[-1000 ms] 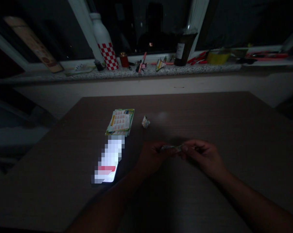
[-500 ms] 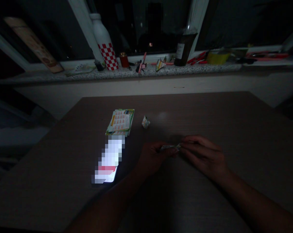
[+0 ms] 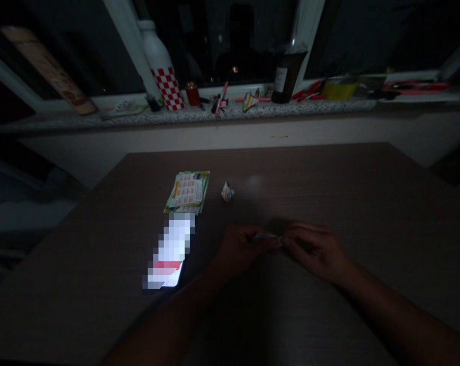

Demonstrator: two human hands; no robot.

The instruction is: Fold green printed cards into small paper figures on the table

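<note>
Between my two hands, low over the table, is a small piece of folded paper (image 3: 267, 236), pale and partly hidden by fingers. My left hand (image 3: 243, 248) is closed on its left part, thumb on the near side. The fingertips of my right hand (image 3: 316, 249) pinch its right end. Beyond my left hand stands a small folded paper shape (image 3: 227, 191) with printed patches. Left of that lies a stack of printed paper sheets (image 3: 187, 192), green at the edges. The dim light hides the fine folds.
A lit phone (image 3: 171, 251) lies left of my left arm on the wooden table (image 3: 351, 188). Behind it, the windowsill (image 3: 214, 118) carries a checkered white bottle (image 3: 164, 76), a dark cup (image 3: 286, 76), a small red jar (image 3: 192, 94), pens and a yellow container (image 3: 340, 89).
My right hand has lowered slightly and its fingers have curled in closer to the folded paper. My left hand stays nearly in place, and the view has shifted a little.
</note>
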